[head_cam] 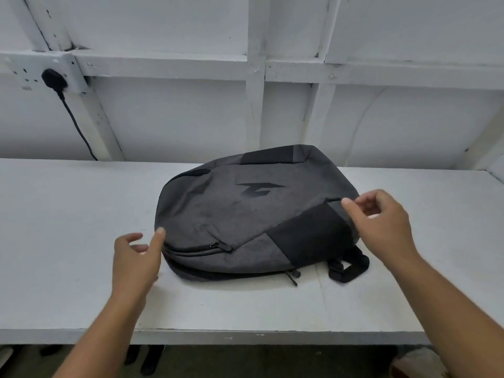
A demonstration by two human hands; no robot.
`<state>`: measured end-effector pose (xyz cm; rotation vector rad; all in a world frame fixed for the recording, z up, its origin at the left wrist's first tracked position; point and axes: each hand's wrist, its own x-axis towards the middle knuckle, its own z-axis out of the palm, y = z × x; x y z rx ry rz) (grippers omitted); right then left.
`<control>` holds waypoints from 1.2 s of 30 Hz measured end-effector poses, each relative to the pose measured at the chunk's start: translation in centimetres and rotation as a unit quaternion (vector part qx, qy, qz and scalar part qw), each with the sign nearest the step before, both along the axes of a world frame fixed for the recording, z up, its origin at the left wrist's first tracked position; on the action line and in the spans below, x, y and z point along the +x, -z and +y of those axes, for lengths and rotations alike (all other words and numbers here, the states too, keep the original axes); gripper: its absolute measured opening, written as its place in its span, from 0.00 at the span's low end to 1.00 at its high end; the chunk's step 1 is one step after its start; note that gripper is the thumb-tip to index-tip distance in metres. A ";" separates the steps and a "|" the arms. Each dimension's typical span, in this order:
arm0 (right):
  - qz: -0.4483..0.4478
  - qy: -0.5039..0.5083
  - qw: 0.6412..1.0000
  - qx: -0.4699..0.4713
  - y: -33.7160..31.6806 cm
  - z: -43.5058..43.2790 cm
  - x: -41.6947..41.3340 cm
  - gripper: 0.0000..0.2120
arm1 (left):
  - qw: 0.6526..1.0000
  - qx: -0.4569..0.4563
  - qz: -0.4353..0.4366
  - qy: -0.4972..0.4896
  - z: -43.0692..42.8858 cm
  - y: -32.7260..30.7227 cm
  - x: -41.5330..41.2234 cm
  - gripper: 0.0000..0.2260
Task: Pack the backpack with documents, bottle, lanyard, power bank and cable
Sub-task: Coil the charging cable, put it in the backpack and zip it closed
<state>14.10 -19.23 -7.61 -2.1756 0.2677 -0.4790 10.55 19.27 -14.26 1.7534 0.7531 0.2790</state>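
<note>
Bench (68,241) carrying zipped backpack (245,214)

Grey backpack lies flat at frame centre. Left hand (135,264), lower left, thumb touching its left edge, grip loose and empty. Right hand (384,225), centre right, thumb at its right side, grip likewise empty. Black plug (54,77) sits upper left.

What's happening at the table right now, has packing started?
A person has both hands at a grey backpack lying flat on the white table. The left hand has its thumb on the left edge; the right hand hovers by the right side, fingers loosely curled, holding nothing. The front pocket zip and main zip look closed. No items to pack are in view.
</note>
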 end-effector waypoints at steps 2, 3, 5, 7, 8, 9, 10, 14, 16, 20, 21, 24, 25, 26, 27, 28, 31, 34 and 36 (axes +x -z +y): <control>0.010 0.019 1.000 -0.003 -1.1 -1.9 4.0 0.18 | 0.997 -0.052 0.040 0.040 -2.7 0.6 -3.6 0.26; 0.041 0.019 0.999 -0.017 -1.3 -2.6 5.7 0.24 | 0.994 -0.082 0.055 0.055 -3.7 0.9 -4.8 0.28; 0.123 0.007 0.992 -0.038 -1.0 -3.2 8.3 0.34 | 0.985 -0.150 0.061 0.065 -4.8 1.2 -5.8 0.32; 0.196 -0.024 0.980 0.001 -0.2 -2.8 9.5 0.36 | 0.971 -0.222 0.057 0.064 -5.3 1.0 -5.6 0.35; 0.220 -0.041 0.974 0.033 0.3 -2.4 9.8 0.33 | 0.963 -0.255 0.054 0.063 -5.8 0.6 -5.5 0.36; 0.235 -0.055 0.969 0.060 0.7 -2.2 9.9 0.28 | 0.955 -0.287 0.048 0.059 -6.4 0.3 -5.6 0.38; 0.235 -0.061 0.967 0.071 1.3 -2.1 10.0 0.23 | 0.946 -0.316 0.042 0.054 -7.1 0.3 -5.6 0.39; 0.218 -0.047 0.974 0.047 2.2 -2.1 9.1 0.16 | 0.921 -0.388 0.024 0.033 -9.8 0.5 -5.8 0.49; 0.228 -0.048 0.972 0.041 1.9 -1.7 7.3 0.17 | 0.920 -0.391 0.012 0.017 -10.7 0.6 -5.4 0.50; 0.233 -0.045 0.971 0.022 2.2 -0.6 0.6 0.17 | 0.927 -0.373 -0.045 -0.007 -9.7 0.3 -3.4 0.49; 0.241 -0.059 0.968 0.037 2.3 0.1 -1.8 0.18 | 0.928 -0.370 -0.052 -0.015 -9.0 0.0 -2.7 0.47; 0.291 -0.136 0.934 0.157 2.4 3.1 -8.4 0.17 | 0.935 -0.349 -0.059 -0.031 -6.0 -0.2 0.0 0.43; 0.334 -0.174 0.907 0.189 2.4 4.4 -10.2 0.16 | 0.944 -0.324 -0.060 -0.017 -5.1 -0.5 0.9 0.44; 0.371 -0.224 0.879 0.199 2.0 5.6 -11.7 0.16 | 0.956 -0.290 -0.052 0.004 -4.5 -0.8 1.6 0.44; 0.393 -0.276 0.859 0.179 1.1 6.4 -12.8 0.13 | 0.969 -0.243 -0.045 0.017 -4.1 -1.0 2.1 0.43; 0.397 -0.303 0.853 0.152 -0.1 6.9 -13.2 0.08 | 0.980 -0.197 -0.028 0.026 -3.6 -1.1 2.4 0.42; 0.224 -0.178 0.949 0.132 -1.9 4.9 -10.1 0.14 | 0.994 -0.088 0.018 0.057 -2.8 -1.4 1.4 0.39; 0.113 -0.032 0.992 0.044 -1.0 0.9 -4.2 0.09 | 0.982 -0.037 0.109 0.152 -2.5 -1.2 -0.4 0.37; 0.183 -0.038 0.982 -0.032 0.9 -0.9 -0.5 0.23 | 0.971 -0.051 0.135 0.191 -2.9 -1.4 -1.0 0.30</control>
